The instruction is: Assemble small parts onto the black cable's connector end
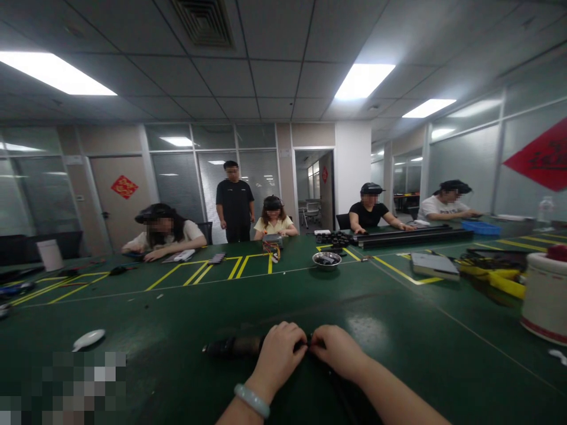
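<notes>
Green table (398,354): both hands (310,351) grip dark cylindrical part (234,346).

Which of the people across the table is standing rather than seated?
The person in the black T-shirt, beside the seated one in yellow; all the others sit at the green table.

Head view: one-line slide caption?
Both hands, left and right, grip a dark cylindrical object on a green table.

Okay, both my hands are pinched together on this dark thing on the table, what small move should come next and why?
Probably slide the left hand out along the dark part for a firmer grip. It lies flat on the table, and both hands, the right hand too, crowd one end, hiding the join.
</notes>
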